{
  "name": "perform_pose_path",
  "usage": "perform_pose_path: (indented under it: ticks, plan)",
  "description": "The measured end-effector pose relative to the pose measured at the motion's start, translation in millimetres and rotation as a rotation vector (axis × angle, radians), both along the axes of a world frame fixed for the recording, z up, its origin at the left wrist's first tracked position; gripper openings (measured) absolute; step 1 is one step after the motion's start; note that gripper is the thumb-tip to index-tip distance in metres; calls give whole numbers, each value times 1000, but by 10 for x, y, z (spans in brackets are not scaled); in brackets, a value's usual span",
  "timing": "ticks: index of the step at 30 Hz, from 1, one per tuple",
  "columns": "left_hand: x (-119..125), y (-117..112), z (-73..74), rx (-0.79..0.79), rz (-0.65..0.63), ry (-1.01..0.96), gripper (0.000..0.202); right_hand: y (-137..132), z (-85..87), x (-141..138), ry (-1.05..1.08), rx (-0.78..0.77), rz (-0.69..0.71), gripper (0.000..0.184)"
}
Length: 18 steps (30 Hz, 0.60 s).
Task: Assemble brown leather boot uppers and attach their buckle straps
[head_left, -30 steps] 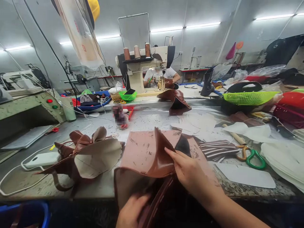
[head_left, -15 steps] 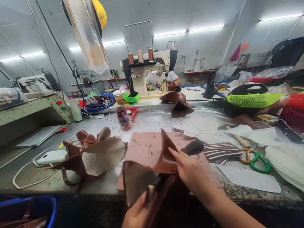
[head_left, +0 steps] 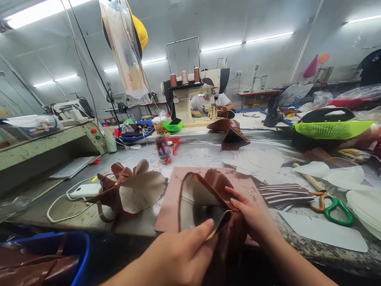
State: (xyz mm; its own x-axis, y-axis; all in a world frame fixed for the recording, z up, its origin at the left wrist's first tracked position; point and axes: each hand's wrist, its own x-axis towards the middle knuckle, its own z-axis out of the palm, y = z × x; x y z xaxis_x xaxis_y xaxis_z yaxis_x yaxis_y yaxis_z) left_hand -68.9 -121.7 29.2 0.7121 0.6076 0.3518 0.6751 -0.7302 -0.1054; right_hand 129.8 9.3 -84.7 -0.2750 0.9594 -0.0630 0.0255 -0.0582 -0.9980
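I hold a folded brown leather piece with a pale lining at the near edge of the worktable. My left hand is closed, pinching the piece's lower edge between thumb and fingers. My right hand grips its right side, fingers curled over the leather. Under the piece lies a pinkish cutting mat.
A pile of brown leather parts lies left of the mat, striped pieces and green-handled scissors to the right. A blue bin with leather sits lower left. A person sits at a sewing machine behind.
My left hand has risen from below the table edge and taken hold of the leather piece. The piece is now lifted and opened up, and the view has tilted down.
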Motion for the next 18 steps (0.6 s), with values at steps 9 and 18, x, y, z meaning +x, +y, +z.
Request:
perform_pose_path:
  ticks: [9, 18]
  plan:
    - [739, 654, 498, -486, 174, 35, 26, -588, 542, 566, -271, 1379, -26, 40]
    - [760, 704, 689, -468, -91, 17, 29, -565, 819, 740, -529, 1391, 212, 23]
